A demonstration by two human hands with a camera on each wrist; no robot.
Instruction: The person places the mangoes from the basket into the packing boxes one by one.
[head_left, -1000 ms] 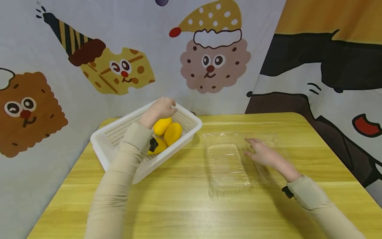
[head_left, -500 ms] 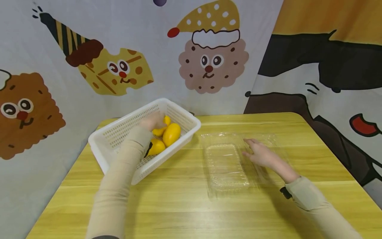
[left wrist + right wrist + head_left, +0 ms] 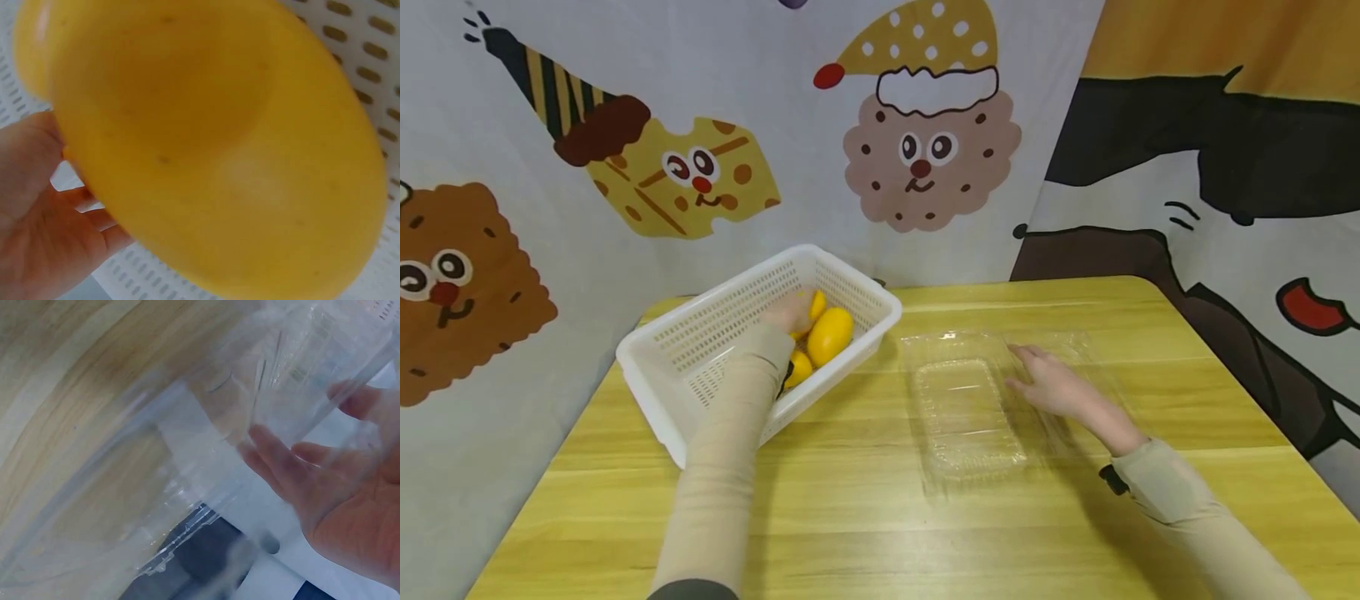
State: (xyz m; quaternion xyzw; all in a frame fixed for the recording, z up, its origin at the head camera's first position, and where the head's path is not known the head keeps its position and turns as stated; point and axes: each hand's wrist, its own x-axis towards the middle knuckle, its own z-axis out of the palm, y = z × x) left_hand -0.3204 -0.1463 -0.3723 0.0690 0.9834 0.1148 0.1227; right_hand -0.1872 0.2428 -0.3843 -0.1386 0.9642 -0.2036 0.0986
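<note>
My left hand (image 3: 786, 315) reaches down into the white plastic basket (image 3: 673, 417), its fingers across the mango (image 3: 817, 305) at the back. A second mango (image 3: 831, 337) lies beside it, and another mango (image 3: 800, 368) shows near the wrist. In the left wrist view a large mango (image 3: 237, 162) hides most of the fingertips; the thumb (image 3: 37, 131) points up at its left side. My right hand (image 3: 1052, 387), fingers extended and spread, rests at the middle of an open clear plastic clamshell box (image 3: 970, 417). Its fingers show through the plastic in the right wrist view.
The wooden table (image 3: 850, 517) carries both the basket and the box. A cloth printed with cartoon figures (image 3: 932, 158) hangs right behind the table. The box's clear lid (image 3: 1082, 358) lies to the right, partly under my right hand.
My left hand has lowered from above the basket's far side onto the back mango. The basket has shifted a little. My right hand stays at the box.
</note>
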